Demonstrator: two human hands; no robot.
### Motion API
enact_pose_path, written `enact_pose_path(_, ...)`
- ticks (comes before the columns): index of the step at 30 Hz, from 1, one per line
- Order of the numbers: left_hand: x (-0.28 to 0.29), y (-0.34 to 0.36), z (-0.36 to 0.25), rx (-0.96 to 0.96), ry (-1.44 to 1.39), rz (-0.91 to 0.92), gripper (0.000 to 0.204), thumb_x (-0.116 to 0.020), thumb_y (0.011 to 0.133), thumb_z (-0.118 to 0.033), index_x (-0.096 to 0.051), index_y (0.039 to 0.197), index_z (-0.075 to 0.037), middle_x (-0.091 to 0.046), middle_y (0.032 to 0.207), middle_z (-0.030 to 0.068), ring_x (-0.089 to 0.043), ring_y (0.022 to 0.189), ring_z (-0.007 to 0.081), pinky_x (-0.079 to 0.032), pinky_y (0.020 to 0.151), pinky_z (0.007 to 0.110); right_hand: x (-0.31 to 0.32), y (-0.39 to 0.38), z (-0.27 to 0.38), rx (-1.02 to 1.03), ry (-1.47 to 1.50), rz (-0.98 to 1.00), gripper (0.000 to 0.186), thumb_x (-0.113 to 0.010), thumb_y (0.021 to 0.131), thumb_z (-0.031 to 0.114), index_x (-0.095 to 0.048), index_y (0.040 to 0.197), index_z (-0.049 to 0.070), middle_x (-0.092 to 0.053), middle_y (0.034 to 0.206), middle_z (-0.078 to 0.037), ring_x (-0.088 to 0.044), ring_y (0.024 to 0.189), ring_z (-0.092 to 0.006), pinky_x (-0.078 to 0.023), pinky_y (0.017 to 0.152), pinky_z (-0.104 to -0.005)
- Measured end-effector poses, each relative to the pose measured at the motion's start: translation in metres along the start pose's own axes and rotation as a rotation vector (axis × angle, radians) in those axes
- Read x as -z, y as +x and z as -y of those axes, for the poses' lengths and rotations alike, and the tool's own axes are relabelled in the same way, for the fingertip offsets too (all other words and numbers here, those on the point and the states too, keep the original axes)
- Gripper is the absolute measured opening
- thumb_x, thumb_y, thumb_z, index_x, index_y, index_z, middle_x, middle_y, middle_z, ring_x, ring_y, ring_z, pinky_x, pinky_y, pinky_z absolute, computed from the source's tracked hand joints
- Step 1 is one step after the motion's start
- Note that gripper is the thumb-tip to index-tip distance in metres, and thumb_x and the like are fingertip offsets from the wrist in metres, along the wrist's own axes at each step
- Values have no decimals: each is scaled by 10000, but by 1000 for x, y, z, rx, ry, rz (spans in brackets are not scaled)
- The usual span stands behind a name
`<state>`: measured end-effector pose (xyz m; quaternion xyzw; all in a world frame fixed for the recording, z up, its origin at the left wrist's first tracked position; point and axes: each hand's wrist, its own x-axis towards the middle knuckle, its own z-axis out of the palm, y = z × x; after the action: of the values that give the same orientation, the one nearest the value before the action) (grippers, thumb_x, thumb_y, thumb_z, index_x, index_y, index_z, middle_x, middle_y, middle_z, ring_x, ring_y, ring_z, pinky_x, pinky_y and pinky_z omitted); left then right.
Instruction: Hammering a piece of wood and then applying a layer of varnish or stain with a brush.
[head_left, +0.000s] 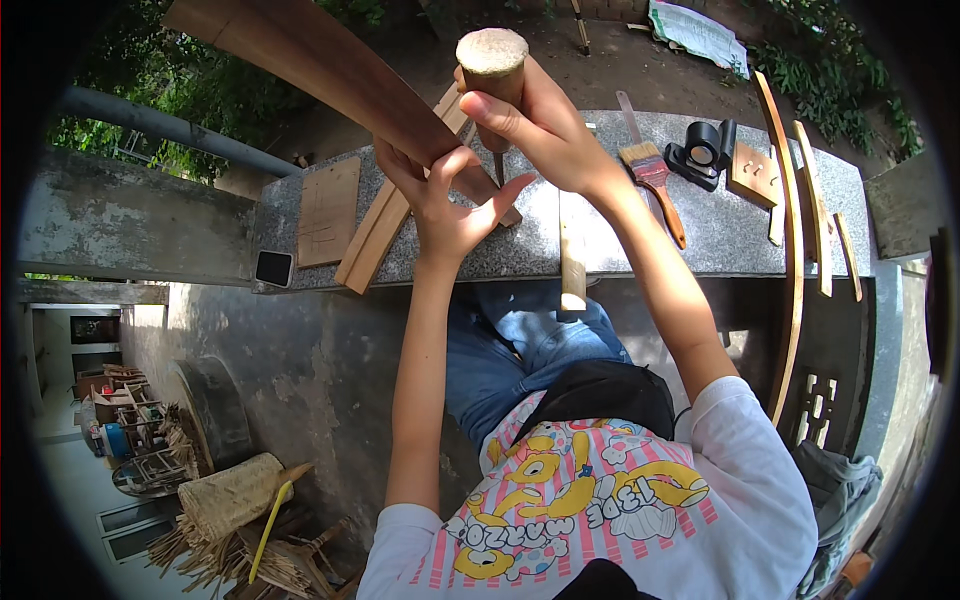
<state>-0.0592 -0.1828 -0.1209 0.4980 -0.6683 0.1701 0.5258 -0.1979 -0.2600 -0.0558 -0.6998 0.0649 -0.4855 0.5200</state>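
My left hand (445, 205) grips a long dark wooden board (330, 75), which slants from the upper left down to the lower right above the bench. My right hand (540, 135) is wrapped around a thick round wooden handle (490, 60) with a pale, frayed top. A narrow metal shank (498, 165) points down from the handle at the board's lower end; whether its tip touches the wood is unclear. A pale wooden bar (572, 245) lies below my right hand, overhanging the front edge of the granite bench (330, 280).
A flat board (325, 210), lighter planks (365, 250) and a phone (273, 268) lie left. A brush (665, 200), ruler (626, 112), black device (700, 150), holed block (752, 175) and several strips (820, 210) lie right. A concrete railing (140, 215) stands left, bundled sticks and clutter (230, 500) below.
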Motion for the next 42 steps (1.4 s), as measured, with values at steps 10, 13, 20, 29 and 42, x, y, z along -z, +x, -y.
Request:
enact_pose_path(10, -17, -26, 7, 92, 79, -78, 584, -888, 636, -216, -467, 1034, -146, -255, 1272, 247, -394, 1124, 424, -439, 834, 485, -13, -3, 4, 20, -27, 67, 485, -675, 896, 384, -507, 1161, 14, -606, 996, -97, -573, 919, -169, -461, 822, -317)
enact_pose_path(13, -16, -13, 3, 124, 59, -50, 632, -879, 636, -219, -463, 1110, -169, -147, 1379, 294, -264, 1265, 503, -398, 955, 520, -12, -2, 2, 49, -43, 71, 483, -684, 888, 381, -513, 1148, 12, -613, 995, -102, -583, 928, -170, -465, 817, -317)
enact_pose_path(20, -19, -6, 10, 165, 88, 83, 703, -854, 646, -216, -406, 1187, -194, -59, 1444, 313, -157, 1331, 556, -359, 1002, 564, -8, 4, -3, 82, -84, 41, 472, -679, 886, 399, -515, 1094, 7, -605, 981, -104, -589, 935, -172, -469, 807, -309)
enact_pose_path(29, -31, -22, 12, 77, 24, 26, 530, -778, 729, -102, -401, 1092, -186, -94, 1397, 348, -235, 1256, 621, -414, 900, 582, -1, 8, -9, 123, -111, 20, 501, -594, 933, 448, -505, 1124, -6, -568, 971, -108, -549, 919, -150, -452, 802, -303)
enact_pose_path(42, -26, -11, 17, -45, 175, -44, 591, -829, 692, -93, -324, 997, -76, -373, 940, 112, -484, 749, 223, -439, 646, 359, 16, -133, -131, -625, -1221, -92, 671, -736, 800, 409, -404, 1164, -45, -536, 984, -224, -655, 808, -369, -557, 659, -429)
